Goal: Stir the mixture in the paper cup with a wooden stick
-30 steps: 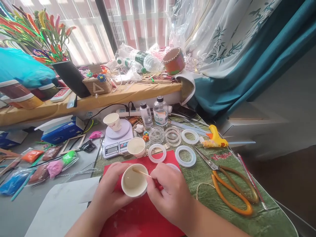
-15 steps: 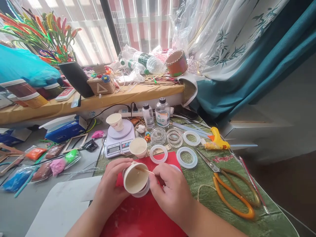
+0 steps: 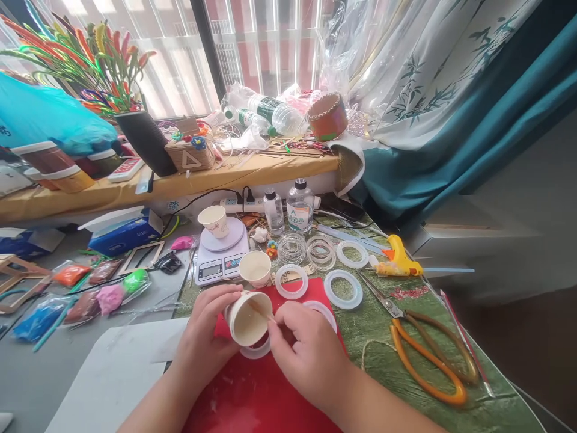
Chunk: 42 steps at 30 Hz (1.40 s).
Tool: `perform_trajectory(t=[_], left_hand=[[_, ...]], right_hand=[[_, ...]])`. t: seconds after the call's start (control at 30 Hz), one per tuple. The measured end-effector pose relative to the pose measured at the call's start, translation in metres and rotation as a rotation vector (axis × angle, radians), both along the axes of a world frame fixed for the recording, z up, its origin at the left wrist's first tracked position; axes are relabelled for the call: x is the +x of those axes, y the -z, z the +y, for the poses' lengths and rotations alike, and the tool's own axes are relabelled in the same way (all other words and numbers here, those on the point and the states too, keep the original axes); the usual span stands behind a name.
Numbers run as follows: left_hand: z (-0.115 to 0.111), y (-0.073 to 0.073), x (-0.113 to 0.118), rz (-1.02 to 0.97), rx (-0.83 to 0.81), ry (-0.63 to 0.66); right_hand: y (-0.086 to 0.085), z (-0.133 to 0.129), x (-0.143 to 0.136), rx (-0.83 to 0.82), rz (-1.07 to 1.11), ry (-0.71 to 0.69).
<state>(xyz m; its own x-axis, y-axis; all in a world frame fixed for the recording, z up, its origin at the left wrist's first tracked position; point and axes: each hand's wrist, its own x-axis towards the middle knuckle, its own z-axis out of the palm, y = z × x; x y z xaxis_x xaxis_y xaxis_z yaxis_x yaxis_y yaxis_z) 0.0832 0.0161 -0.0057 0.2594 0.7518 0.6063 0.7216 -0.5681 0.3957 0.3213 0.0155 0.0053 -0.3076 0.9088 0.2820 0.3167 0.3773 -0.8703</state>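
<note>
My left hand is wrapped round a paper cup, tilted so its mouth faces me. Between the thumb and fingers of my right hand is a thin wooden stick, its far end inside the cup against the wall. Some liquid seems to lie in the cup, hard to make out. Partly hidden under the cup, a ring-shaped silicone mould lies on the red mat. Another ring mould shows behind my right hand.
Beyond the mat stand a paper cup, a digital scale bearing another cup, and two bottles. More ring moulds lie nearby. To the right are scissors and a yellow glue gun; clay packets lie left.
The stick has shifted inside the cup, and my right hand has moved slightly left and nearer the rim. The cup remains tilted in my left hand. The whole view has shifted a little.
</note>
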Motion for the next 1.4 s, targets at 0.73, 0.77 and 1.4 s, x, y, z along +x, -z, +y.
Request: perform_trajectory(t=[0.73, 0.77, 1.4], left_hand=[[-0.0019, 0.0051, -0.0005, -0.02, -0.045, 0.022], [-0.0017, 0.0057, -0.0006, -0.022, -0.044, 0.026], [-0.0018, 0.0069, -0.0012, 0.003, -0.06, 0.027]], right_hand=[[-0.0061, -0.0026, 0.0027, 0.085, 0.068, 0.058], [-0.0058, -0.0025, 0.0024, 0.07, 0.058, 0.057], [-0.0044, -0.0029, 0.0011, -0.044, 0.066, -0.087]])
